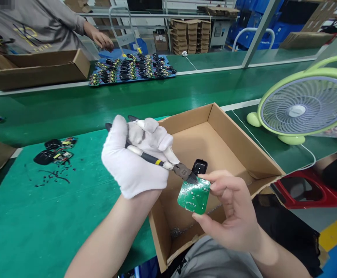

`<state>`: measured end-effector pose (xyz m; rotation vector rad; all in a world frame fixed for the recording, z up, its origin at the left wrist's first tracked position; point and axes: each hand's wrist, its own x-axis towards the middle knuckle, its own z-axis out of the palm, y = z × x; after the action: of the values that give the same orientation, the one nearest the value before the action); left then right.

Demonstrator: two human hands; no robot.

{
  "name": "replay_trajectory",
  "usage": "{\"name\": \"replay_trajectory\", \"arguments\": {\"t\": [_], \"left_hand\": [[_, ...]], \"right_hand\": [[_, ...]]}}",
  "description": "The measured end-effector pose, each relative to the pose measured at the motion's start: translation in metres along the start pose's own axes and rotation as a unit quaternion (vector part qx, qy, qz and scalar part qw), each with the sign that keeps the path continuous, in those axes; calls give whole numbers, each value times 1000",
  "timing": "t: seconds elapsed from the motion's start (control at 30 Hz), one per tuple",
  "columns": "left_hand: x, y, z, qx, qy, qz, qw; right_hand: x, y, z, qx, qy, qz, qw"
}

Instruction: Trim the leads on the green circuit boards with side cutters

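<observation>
My left hand [139,158], in a white glove, is wrapped round the handles of a pair of cutting pliers [182,171]. The jaws reach the upper edge of a green circuit board [193,196]; whether they grip anything there I cannot tell. Bare-skinned, my right hand [229,208] pinches the board by its right side and lower edge, fingers above and thumb below. A black plastic housing [199,166] shows just behind the board. Both hands are over an open cardboard box [185,139], with small clippings [175,232] in its near corner.
On the green mat [70,216] at left lie two black housings with boards [61,156] and dark scraps [55,175]. A green fan [297,111] stands right. Across the bench, a co-worker's hand [100,38] is near a blue tray of assemblies [133,69] and a cardboard box [38,73].
</observation>
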<state>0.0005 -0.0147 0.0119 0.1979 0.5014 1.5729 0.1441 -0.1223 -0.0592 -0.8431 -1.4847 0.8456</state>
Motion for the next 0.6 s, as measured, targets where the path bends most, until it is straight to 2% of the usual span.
{"name": "replay_trajectory", "arguments": {"t": [0.23, 0.47, 0.6], "left_hand": [[-1, -4, 0, 23, 11, -4, 1000], [1, -7, -6, 44, -55, 24, 997], [3, -7, -8, 41, -51, 15, 998]], "right_hand": [[0, 1, 0, 11, 19, 2, 1000], [2, 0, 0, 23, 20, -2, 1000], [1, 2, 0, 21, 19, -2, 1000]]}}
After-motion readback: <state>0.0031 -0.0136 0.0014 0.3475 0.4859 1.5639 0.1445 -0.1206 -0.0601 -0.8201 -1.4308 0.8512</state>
